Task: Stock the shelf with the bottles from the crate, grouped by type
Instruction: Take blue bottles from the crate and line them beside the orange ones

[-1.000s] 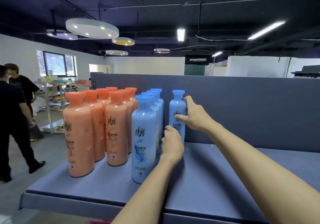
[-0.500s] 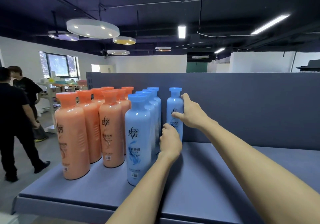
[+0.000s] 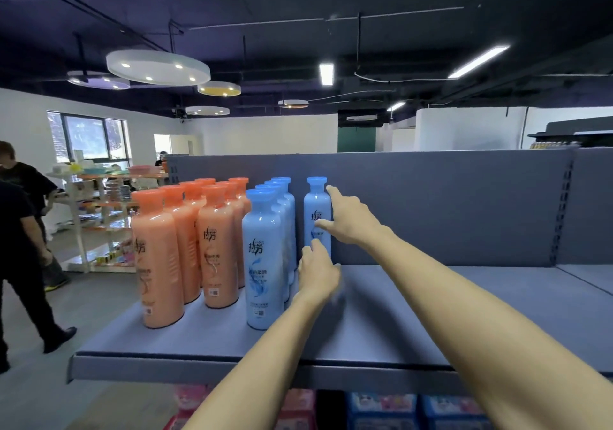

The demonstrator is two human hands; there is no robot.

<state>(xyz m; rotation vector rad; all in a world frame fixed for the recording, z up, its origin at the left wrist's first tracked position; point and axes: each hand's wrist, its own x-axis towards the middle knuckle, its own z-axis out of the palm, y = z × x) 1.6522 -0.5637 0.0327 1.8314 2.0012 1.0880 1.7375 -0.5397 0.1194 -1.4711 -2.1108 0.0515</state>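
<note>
Handling of the lone blue bottle (image 3: 317, 217) is judged as follows: a smooth, glossy plastic body, probably full and therefore moderately heavy, rigid but slippery under dry fingers; a tall, narrow form that is tipped easily if pushed near the cap; hold is best taken at mid-body, around the label. The bottle stands upright at the back of the shelf (image 3: 414, 313), against the rear panel (image 3: 447, 207), just right of the blue row (image 3: 265, 257) and apart from it by a narrow gap. The right hand (image 3: 351, 220) is laid on the bottle's right side; the forefinger is extended up to the shoulder and the thumb is set across the label, so a loose pinch rather than a full wrap is made. The left hand (image 3: 316, 272) is held low near the bottle's base, fingers loosely curled; whether contact is made cannot be told. Orange bottles (image 3: 195, 243) are grouped in rows at the left. The shelf surface is flat, matt grey metal; stocked goods are visible beneath; two people (image 3: 23, 247) stand at the left of an open room.
</note>
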